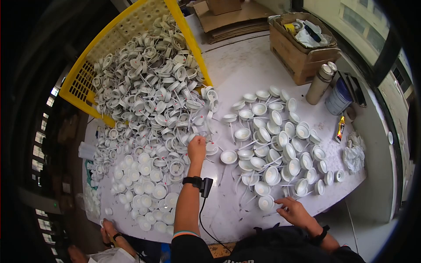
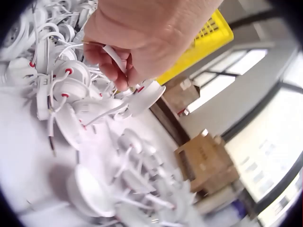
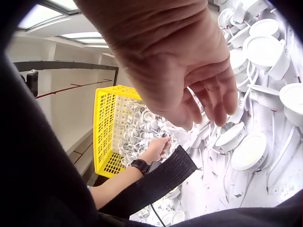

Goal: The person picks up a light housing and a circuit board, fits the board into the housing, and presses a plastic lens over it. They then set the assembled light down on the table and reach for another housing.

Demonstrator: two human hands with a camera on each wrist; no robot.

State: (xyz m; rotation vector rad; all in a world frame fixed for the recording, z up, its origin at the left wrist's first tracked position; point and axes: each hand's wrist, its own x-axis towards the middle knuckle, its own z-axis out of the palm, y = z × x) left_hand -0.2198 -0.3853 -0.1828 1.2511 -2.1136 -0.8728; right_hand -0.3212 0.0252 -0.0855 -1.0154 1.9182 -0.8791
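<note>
The left hand [image 1: 196, 150] is at the right edge of a large heap of white round lamp housings [image 1: 144, 94]. In the left wrist view, curled fingers of this hand [image 2: 135, 35] pinch a white cable [image 2: 114, 57] with a thin wire at its end; a housing [image 2: 147, 98] lies just below the fingertips. The right hand [image 1: 294, 212] hovers at the near edge of a second group of white cup-shaped housings [image 1: 270, 175], its fingers loosely bent beside one cup [image 1: 265, 202]. The right wrist view shows this hand [image 3: 189, 80] holding nothing.
A yellow crate [image 1: 199, 52] lies tipped behind the heap. At the back right stand a cardboard box [image 1: 291, 55], a metal flask [image 1: 319, 84] and a blue-white tub [image 1: 338, 97]; a yellow tube [image 1: 340, 128] and crumpled plastic [image 1: 353, 153] lie nearer. Another person's hands [image 1: 109, 230] are at lower left.
</note>
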